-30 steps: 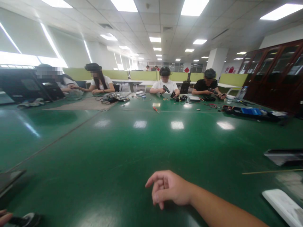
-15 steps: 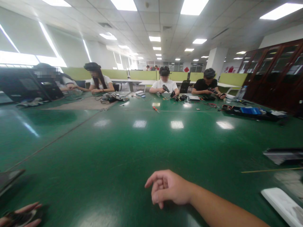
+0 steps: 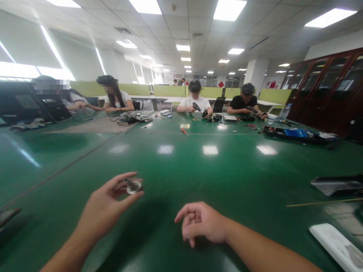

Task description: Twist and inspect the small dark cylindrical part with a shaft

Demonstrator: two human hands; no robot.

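Observation:
My left hand is raised over the green table, left of centre. Between its thumb and fingers it grips a small round object with a shiny, pale face and a dark edge; its exact kind cannot be made out. Over the table near the front edge, my right hand has its index finger partly extended and the other fingers loosely bent. Nothing is in it. The two hands are apart, the left one farther from me.
To the right lie a white elongated object, a thin yellowish rod and a dark, grey-sided part. A red screwdriver lies farther off. Across the table sit several people, one with a power drill. A dark flat object's corner shows at left.
My left hand has come up from the lower left corner toward the middle, carrying the round object. My right hand stays in nearly the same place and pose. The view has shifted slightly.

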